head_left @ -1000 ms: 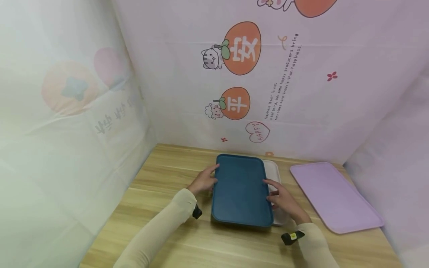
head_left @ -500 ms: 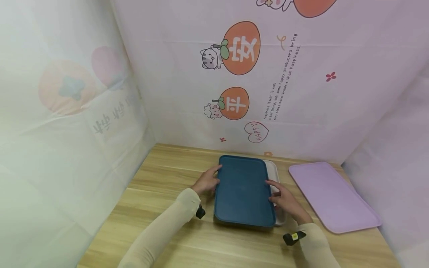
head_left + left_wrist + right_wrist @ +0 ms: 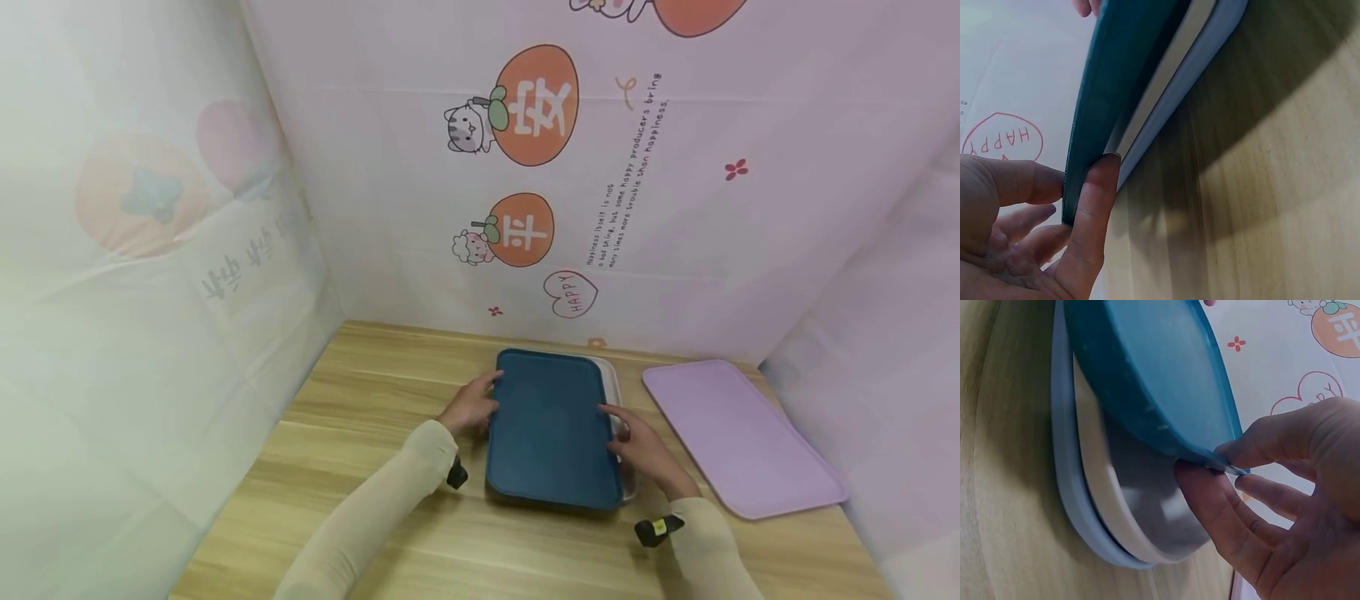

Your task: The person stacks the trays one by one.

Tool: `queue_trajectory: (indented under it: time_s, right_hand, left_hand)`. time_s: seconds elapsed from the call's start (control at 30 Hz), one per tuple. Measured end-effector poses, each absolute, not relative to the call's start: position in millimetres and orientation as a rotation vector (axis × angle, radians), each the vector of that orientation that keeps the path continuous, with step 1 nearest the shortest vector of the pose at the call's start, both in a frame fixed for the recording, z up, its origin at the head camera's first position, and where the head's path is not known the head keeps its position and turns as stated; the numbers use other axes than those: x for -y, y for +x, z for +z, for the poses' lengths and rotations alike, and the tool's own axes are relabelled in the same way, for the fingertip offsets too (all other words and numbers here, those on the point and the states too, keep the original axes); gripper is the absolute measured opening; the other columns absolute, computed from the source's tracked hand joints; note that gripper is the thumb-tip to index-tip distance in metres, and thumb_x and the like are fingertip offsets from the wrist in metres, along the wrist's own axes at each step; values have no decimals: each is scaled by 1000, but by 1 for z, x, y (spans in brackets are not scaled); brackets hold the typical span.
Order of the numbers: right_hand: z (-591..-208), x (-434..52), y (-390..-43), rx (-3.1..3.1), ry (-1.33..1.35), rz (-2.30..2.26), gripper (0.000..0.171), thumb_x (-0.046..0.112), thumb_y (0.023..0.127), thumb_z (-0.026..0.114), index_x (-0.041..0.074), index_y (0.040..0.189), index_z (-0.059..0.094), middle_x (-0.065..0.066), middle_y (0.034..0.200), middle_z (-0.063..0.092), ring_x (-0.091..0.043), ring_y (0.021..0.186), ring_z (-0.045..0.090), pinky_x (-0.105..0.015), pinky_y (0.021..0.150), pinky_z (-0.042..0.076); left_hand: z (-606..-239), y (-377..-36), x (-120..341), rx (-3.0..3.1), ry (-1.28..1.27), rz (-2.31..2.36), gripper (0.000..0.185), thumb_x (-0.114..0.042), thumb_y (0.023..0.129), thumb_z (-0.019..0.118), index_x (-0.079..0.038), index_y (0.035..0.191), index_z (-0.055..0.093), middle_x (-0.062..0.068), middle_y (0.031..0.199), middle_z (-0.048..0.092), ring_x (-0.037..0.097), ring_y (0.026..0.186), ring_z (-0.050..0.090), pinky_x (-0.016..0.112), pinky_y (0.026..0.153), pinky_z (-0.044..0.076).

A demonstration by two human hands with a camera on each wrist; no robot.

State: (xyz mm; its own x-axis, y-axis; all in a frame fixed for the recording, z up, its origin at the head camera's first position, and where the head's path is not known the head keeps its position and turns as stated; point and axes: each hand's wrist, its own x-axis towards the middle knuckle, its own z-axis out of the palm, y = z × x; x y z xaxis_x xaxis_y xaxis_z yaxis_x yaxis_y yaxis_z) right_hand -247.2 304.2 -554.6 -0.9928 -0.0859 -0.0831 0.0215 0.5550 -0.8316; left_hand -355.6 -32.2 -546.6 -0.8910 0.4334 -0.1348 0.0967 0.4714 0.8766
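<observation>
A dark teal tray lies on top of a stack of trays on the wooden table. My left hand grips its left long edge and my right hand its right long edge. In the left wrist view, thumb and forefinger of the left hand pinch the teal tray's rim, held slightly above a cream tray. In the right wrist view, the right hand pinches the teal tray above the cream tray and a pale blue tray.
A lilac tray lies flat on the table to the right of the stack, close to the right wall. Printed cloth walls close in the table at the back and on both sides. Bare wood shows to the left of the stack.
Both hands have shifted the teal tray to the right, so it now covers almost all of the lighter tray beneath; only a thin strip still shows on the right.
</observation>
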Motion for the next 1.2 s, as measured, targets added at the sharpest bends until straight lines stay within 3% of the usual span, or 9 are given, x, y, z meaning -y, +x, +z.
queue_trajectory:
  time_s: [0.2, 0.53, 0.67, 0.77, 0.87, 1.0, 1.07, 1.2]
  right_hand:
    - [-557, -308, -247, -2699, -36, -1394, 73, -12, 94, 65, 2, 162, 45, -19, 93, 67, -20, 62, 62, -34, 54, 58]
    - [-561, -313, -246, -2741, -22, -1326, 74, -14, 92, 60, 1, 163, 44, -16, 86, 69, -17, 55, 55, -28, 48, 51]
    - [-559, -314, -245, -2780, -29, -1287, 72, -13, 92, 59, -1, 162, 45, -26, 103, 70, -16, 53, 53, -28, 47, 50]
    - [-558, -314, -244, -2825, -50, -1247, 70, -12, 92, 60, -2, 160, 47, -34, 125, 64, -15, 55, 53, -29, 47, 51]
    - [-557, -314, -244, -2873, -74, -1199, 68, -11, 90, 62, -4, 157, 50, -35, 130, 61, -14, 55, 52, -29, 47, 50]
    - [-553, -314, -245, -2902, -46, -1140, 67, -10, 90, 62, -4, 156, 50, -27, 101, 67, -12, 52, 49, -28, 47, 49]
    - [-551, -313, -245, -2904, -10, -1113, 67, -9, 91, 61, -4, 157, 50, -25, 99, 68, -12, 50, 47, -29, 47, 50]
    - [-548, -312, -246, -2904, 30, -1043, 66, -7, 93, 61, -3, 157, 49, -36, 132, 65, -15, 52, 51, -31, 51, 53]
  left_hand:
    - [-547, -352, 26, -2377, 451, 1408, 69, 2, 104, 58, -14, 169, 40, 26, 172, 39, 17, 62, 60, 28, 57, 58]
    - [-553, -352, 18, -2383, 418, 1370, 71, 1, 103, 59, -17, 169, 41, 19, 171, 44, 14, 60, 58, 32, 60, 60]
    - [-556, -354, 14, -2375, 417, 1369, 70, 0, 104, 59, -19, 169, 41, 18, 171, 44, 13, 60, 57, 28, 57, 58]
    - [-557, -355, 11, -2376, 410, 1365, 70, -1, 104, 59, -20, 169, 42, 17, 172, 44, 13, 59, 57, 26, 56, 56]
    - [-556, -354, 10, -2378, 401, 1372, 70, 0, 103, 60, -19, 168, 43, 16, 172, 44, 14, 59, 57, 27, 55, 56]
    - [-554, -354, 7, -2382, 407, 1372, 69, -1, 103, 60, -18, 168, 44, 17, 172, 44, 14, 60, 60, 27, 57, 57]
    - [-554, -354, 5, -2384, 413, 1369, 69, -1, 103, 60, -18, 168, 43, 18, 171, 44, 14, 61, 60, 27, 58, 57]
    - [-552, -355, 3, -2396, 416, 1350, 68, -2, 105, 59, -17, 168, 43, 19, 170, 46, 14, 60, 61, 27, 58, 57]
